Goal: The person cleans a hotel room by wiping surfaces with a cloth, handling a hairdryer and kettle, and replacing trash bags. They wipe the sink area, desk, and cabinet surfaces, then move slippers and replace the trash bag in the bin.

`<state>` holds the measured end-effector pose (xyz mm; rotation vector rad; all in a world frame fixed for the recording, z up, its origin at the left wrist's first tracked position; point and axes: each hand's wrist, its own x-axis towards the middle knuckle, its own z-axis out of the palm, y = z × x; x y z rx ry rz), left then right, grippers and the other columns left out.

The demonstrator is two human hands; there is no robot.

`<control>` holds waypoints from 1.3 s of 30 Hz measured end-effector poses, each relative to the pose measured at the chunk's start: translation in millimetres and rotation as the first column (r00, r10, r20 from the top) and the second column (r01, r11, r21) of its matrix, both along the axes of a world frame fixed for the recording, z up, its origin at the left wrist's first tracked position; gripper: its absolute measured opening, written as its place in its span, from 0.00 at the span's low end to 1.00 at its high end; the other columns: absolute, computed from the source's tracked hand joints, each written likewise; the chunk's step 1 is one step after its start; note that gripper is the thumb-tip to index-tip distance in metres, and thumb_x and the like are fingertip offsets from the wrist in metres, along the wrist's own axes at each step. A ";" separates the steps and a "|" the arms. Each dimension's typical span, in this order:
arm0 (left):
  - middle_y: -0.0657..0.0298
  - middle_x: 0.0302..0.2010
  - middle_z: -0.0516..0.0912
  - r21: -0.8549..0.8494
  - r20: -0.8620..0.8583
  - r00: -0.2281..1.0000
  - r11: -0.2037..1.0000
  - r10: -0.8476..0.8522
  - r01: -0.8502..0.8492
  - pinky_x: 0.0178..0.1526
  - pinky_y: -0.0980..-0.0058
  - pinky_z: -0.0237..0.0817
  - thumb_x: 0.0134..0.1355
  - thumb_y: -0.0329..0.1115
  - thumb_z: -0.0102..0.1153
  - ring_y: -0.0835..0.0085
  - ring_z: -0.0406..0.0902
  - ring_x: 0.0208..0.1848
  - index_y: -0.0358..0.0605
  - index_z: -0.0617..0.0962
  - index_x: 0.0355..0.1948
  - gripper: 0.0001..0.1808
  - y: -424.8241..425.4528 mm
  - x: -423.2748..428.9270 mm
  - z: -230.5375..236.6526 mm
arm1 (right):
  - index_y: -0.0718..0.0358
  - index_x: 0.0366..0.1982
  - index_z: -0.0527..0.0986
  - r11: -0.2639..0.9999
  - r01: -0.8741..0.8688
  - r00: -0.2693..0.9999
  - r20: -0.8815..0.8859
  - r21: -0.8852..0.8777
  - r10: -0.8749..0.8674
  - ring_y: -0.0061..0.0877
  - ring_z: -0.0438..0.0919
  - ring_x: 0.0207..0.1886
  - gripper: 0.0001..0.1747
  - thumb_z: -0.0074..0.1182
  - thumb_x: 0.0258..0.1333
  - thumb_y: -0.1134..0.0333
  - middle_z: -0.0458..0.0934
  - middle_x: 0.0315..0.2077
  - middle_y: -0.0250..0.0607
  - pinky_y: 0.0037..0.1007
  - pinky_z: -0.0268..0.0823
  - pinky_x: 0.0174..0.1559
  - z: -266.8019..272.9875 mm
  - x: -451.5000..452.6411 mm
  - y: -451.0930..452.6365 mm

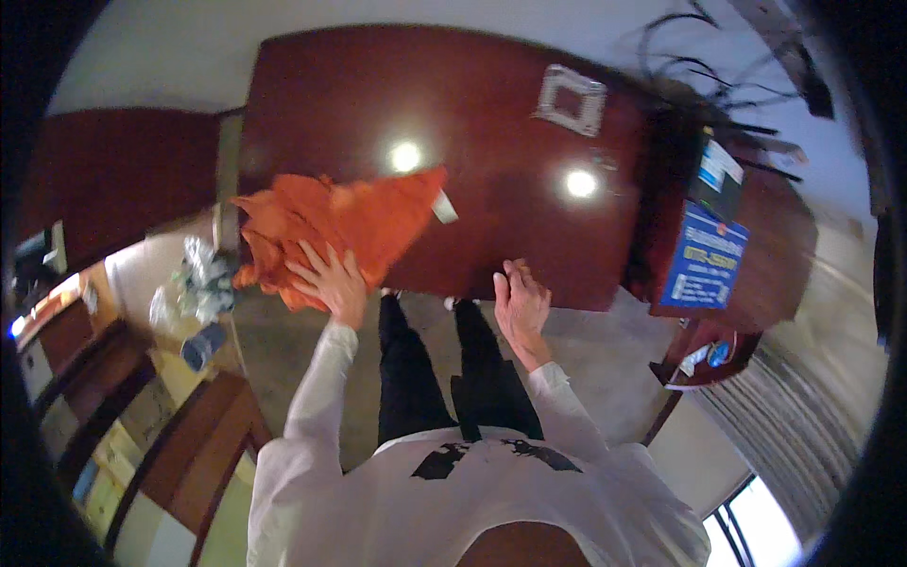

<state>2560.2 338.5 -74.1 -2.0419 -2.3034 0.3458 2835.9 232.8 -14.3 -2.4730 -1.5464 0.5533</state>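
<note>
A crumpled orange cloth (375, 220) covers the left front part of a glossy dark red wooden desk (489, 142). Flat on top of its near side lies my left hand (329, 283), fingers spread, gripping nothing. A small white tag (445, 208) sticks out from under the cloth's right edge. My right hand (523, 305) is at the desk's front edge, to the right of the cloth. Its thumb stands apart from the slightly bent fingers, and no object shows in it.
A white square frame-like object (570, 100) lies on the desk's far right. Rightward, a lower side cabinet (772, 241) bears a blue printed sign (705, 256), above a pulled-out drawer (708, 358). Black cables (691, 71) tangle behind. Plastic bags (202, 276) and a bin (203, 347) stand left.
</note>
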 end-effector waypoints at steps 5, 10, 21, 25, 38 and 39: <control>0.49 0.72 0.47 -0.109 0.378 0.859 0.905 -0.345 0.411 0.62 0.26 0.27 0.58 0.63 0.49 0.28 0.35 0.69 0.64 0.67 0.65 0.35 -65.3 167.0 39.7 | 0.63 0.34 0.74 0.898 0.382 0.911 -0.253 0.219 -0.326 0.45 0.78 0.30 0.19 0.49 0.62 0.53 0.80 0.26 0.46 0.44 0.67 0.35 4.8 101.5 65.0; 0.49 0.71 0.48 0.069 0.391 0.749 0.828 -0.536 0.557 0.63 0.28 0.26 0.57 0.64 0.50 0.32 0.36 0.70 0.65 0.66 0.65 0.37 25.4 166.2 18.8 | 0.64 0.45 0.66 0.851 0.385 0.921 -0.098 0.356 -0.376 0.52 0.79 0.32 0.27 0.53 0.57 0.47 0.79 0.27 0.59 0.48 0.69 0.36 -27.3 181.2 181.6; 0.56 0.71 0.53 0.338 -0.017 0.996 0.937 -0.088 0.089 0.55 0.21 0.38 0.63 0.64 0.40 0.25 0.48 0.64 0.51 0.71 0.58 0.33 256.7 165.1 -22.0 | 0.63 0.35 0.65 0.825 0.494 0.833 -0.420 0.274 -0.359 0.49 0.76 0.22 0.09 0.51 0.58 0.67 0.75 0.19 0.52 0.40 0.64 0.21 -23.2 145.4 80.1; 0.57 0.68 0.59 0.290 0.032 0.892 0.859 -0.450 0.423 0.54 0.23 0.42 0.63 0.61 0.41 0.28 0.53 0.63 0.51 0.74 0.54 0.30 197.3 309.0 -14.9 | 0.64 0.34 0.66 0.782 0.623 0.669 -0.535 0.027 -0.515 0.24 0.72 0.17 0.08 0.50 0.60 0.67 0.72 0.17 0.43 0.27 0.62 0.20 37.3 101.0 -44.0; 0.57 0.70 0.54 0.100 0.633 0.108 0.219 -0.767 0.970 0.60 0.32 0.45 0.56 0.45 0.53 0.40 0.52 0.66 0.53 0.75 0.55 0.25 -61.8 330.1 33.3 | 0.64 0.34 0.68 0.374 0.907 0.413 -0.570 0.192 -0.710 0.14 0.64 0.29 0.05 0.51 0.60 0.71 0.68 0.25 0.29 0.20 0.59 0.30 104.7 87.1 -120.2; 0.57 0.70 0.55 0.121 0.655 0.061 0.184 -0.754 0.975 0.60 0.32 0.46 0.56 0.45 0.53 0.40 0.52 0.66 0.54 0.76 0.55 0.24 -55.4 314.0 31.1 | 0.64 0.35 0.68 0.382 0.905 0.418 -0.564 0.188 -0.712 0.14 0.64 0.29 0.05 0.51 0.60 0.71 0.68 0.25 0.29 0.20 0.59 0.30 103.5 89.8 -113.2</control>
